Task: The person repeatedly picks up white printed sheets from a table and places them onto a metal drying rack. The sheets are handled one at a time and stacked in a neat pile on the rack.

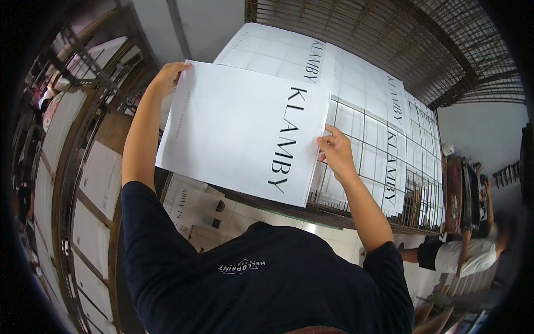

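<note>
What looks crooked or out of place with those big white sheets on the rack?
The white sheet held by the left hand and right hand sits tilted against the sheets on the wire rack. It is not torn or creased.

The person wears a dark navy short-sleeved T-shirt (267, 278) of plain knit cloth. Its sleeves end just above the elbows, each with a neat hemmed edge, and both forearms are bare below them. A small white printed logo (241, 266) sits on the chest, seen upside down from the head view. The left hand (167, 75) and right hand (335, 150) are bare, with no gloves, rings or watch visible on the wrists.
</note>
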Demonstrator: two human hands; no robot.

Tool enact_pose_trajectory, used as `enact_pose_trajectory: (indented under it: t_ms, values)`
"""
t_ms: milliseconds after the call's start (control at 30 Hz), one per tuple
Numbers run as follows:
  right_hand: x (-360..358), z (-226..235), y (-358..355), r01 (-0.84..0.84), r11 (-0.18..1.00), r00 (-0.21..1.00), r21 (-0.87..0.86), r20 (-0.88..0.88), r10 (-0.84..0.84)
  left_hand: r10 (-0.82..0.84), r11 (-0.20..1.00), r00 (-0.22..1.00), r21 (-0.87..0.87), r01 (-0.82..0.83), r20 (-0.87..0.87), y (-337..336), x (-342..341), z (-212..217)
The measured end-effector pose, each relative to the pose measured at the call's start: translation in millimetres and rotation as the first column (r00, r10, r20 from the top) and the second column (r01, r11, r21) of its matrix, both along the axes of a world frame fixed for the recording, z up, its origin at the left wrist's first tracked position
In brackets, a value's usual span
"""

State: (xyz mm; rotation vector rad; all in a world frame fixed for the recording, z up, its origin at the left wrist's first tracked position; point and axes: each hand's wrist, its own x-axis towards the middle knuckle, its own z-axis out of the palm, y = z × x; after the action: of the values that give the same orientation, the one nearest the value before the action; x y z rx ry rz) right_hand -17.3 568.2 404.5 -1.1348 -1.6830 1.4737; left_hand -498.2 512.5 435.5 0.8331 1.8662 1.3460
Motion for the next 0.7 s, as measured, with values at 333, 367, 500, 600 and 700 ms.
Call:
enact_pose_trajectory:
  t_ms: [333, 367, 500, 600, 700]
  values:
    - [-9, -4, 52, 0.026, 0.997, 0.995, 0.069, 0.096, -0.033, -0.143, 0.977, 0.971, -0.186, 0.107, -0.191, 86, -21, -14]
    - [-9, -4, 53, 0.034, 0.997, 0.993, 0.071, 0.108, -0.042, -0.152, 0.977, 0.972, -0.179, 0.119, -0.181, 89, -22, -16]
    - [-5, -5, 52, 0.049, 0.997, 0.989, 0.064, 0.139, -0.058, -0.177, 0.975, 0.967, -0.163, 0.148, -0.181, 95, -16, -17]
    - [-5, -4, 52, 0.036, 0.999, 0.989, 0.037, 0.142, -0.041, -0.152, 0.981, 0.965, -0.151, 0.122, -0.211, 99, -16, -20]
    - [-6, -4, 52, 0.021, 0.999, 0.991, 0.032, 0.131, -0.025, -0.155, 0.978, 0.962, -0.17, 0.118, -0.223, 94, -23, -20]
